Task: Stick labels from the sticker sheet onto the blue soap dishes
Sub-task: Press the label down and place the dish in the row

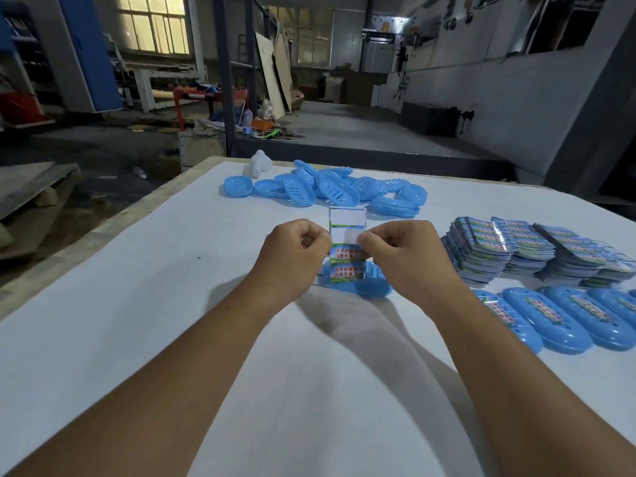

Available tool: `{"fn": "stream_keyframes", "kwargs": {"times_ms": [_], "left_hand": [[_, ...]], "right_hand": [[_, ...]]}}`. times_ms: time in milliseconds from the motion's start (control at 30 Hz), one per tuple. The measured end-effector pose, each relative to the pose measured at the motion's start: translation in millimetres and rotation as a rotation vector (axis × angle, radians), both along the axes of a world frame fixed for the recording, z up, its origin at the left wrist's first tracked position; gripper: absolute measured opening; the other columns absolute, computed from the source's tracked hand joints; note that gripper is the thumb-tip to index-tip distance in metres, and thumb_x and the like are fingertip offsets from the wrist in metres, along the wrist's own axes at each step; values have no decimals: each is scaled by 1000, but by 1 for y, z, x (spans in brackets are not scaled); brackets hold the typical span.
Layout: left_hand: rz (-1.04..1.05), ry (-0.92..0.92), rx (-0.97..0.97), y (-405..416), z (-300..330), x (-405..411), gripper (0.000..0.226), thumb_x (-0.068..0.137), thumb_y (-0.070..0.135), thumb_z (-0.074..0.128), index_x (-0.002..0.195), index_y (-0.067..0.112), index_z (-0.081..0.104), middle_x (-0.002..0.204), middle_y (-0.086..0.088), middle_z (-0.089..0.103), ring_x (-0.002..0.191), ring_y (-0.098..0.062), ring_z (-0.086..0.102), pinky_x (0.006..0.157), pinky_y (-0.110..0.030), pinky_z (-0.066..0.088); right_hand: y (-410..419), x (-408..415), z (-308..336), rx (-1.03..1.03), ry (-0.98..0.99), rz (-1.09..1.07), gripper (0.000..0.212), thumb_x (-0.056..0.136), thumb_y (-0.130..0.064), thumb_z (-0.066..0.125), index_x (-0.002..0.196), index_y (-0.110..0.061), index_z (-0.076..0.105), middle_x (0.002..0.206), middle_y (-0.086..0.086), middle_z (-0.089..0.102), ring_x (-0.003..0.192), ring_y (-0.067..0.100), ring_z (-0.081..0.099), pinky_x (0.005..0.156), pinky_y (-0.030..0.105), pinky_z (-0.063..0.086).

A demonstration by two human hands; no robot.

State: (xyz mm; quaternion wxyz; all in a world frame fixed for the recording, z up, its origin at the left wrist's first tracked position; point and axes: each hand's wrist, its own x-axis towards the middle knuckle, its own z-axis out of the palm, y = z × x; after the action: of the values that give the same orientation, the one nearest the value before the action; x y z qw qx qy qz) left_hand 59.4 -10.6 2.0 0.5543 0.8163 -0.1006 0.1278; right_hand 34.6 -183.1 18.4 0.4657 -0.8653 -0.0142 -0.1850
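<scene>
Holding a narrow printed sticker sheet (347, 247) upright above the white-covered table (144, 304), both hands meet at its middle. Left hand (292, 254): fingers curled, pinching the sheet's left edge. Right hand (401, 253): fingers curled, thumb and forefinger pinching a pale label (354, 234) partly lifted off the sheet's second row. Top row of the sheet is blank white backing; two lower rows carry red-lettered labels on green.

Directly beneath the sheet, a blue oval plastic soap dish (373, 285) lies on the table, partly hidden by the hands.

Far side of table: a loose heap of unlabelled blue soap dishes (330, 191), some with slotted bases showing. Beside the heap's left end, a small white plastic object (258, 164), kind unclear.

Right side: stacks of printed sticker sheets (530, 249), several piles touching one another. Nearer than these, a row of blue soap dishes bearing labels (564, 318), lying side by side, running off the frame edge.

Background: dim workshop floor, machinery, leaning boards (273, 74), lit window (155, 24).
</scene>
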Motion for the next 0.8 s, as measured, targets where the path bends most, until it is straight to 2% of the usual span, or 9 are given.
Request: {"fn": "stream_keyframes", "kwargs": {"times_ms": [33, 133, 200, 333, 400, 467, 567, 700, 800], "left_hand": [[25, 2, 7, 1, 0, 1, 16, 95, 24, 58, 84, 18, 67, 78, 7, 71, 69, -5, 66, 55, -17, 47], [108, 10, 55, 4, 0, 3, 17, 96, 27, 54, 81, 22, 60, 84, 6, 70, 76, -10, 69, 54, -20, 48], [161, 20, 107, 6, -1, 6, 17, 96, 31, 51, 82, 23, 57, 86, 7, 68, 77, -10, 68, 55, -22, 50], [237, 62, 185, 10, -5, 14, 19, 96, 34, 46, 83, 23, 54, 83, 8, 64, 74, -9, 66, 59, -27, 56], [266, 71, 240, 12, -5, 16, 21, 96, 34, 45, 81, 22, 53, 81, 9, 63, 72, -8, 65, 61, -29, 57], [301, 55, 325, 13, -6, 17, 23, 96, 35, 44, 78, 22, 51, 77, 10, 60, 72, -9, 64, 65, -32, 58], [339, 43, 408, 16, -7, 18, 25, 96, 35, 43, 75, 21, 48, 73, 8, 56, 75, -16, 63, 70, -36, 57], [363, 88, 509, 23, -10, 22, 27, 97, 31, 39, 84, 12, 51, 82, -3, 60, 80, -25, 60, 66, -35, 45], [385, 94, 666, 32, -12, 23, 29, 97, 33, 39, 89, 10, 56, 88, -8, 64, 81, -29, 61, 66, -33, 44]], "right_hand": [[-2, 1, 0, 9, 4, -18, 27, 90, -28, 65, 71, -13, 75, 66, 9, 68, 44, 4, 39, 43, 18, 33], [-5, 2, 1, 10, 20, -82, 28, 87, -30, 66, 63, -18, 74, 60, -5, 69, 44, 2, 46, 42, 17, 37], [-7, 3, 1, -2, 27, -108, 27, 85, -30, 65, 63, -18, 74, 60, -7, 69, 46, 2, 49, 44, 18, 40], [-10, 5, 1, -22, 16, -126, 26, 84, -27, 63, 68, -9, 73, 56, -8, 66, 43, 3, 44, 44, 21, 36], [-11, 5, 0, -40, 9, -122, 27, 84, -26, 62, 70, -4, 72, 57, -4, 66, 42, 4, 41, 43, 21, 34], [-9, 5, -1, -53, 22, -111, 28, 83, -27, 61, 75, -2, 72, 65, 7, 67, 47, 7, 40, 48, 25, 36], [-8, 6, -3, -91, 36, -116, 30, 82, -27, 59, 79, 1, 70, 77, 20, 66, 56, 12, 39, 54, 29, 36], [-12, 6, 0, -128, 7, -163, 31, 81, -26, 55, 74, 2, 67, 71, 23, 61, 53, 14, 35, 53, 28, 32], [-12, 7, -1, -114, 20, -164, 32, 80, -29, 57, 76, 0, 69, 75, 21, 65, 55, 13, 39, 54, 29, 36]]}}
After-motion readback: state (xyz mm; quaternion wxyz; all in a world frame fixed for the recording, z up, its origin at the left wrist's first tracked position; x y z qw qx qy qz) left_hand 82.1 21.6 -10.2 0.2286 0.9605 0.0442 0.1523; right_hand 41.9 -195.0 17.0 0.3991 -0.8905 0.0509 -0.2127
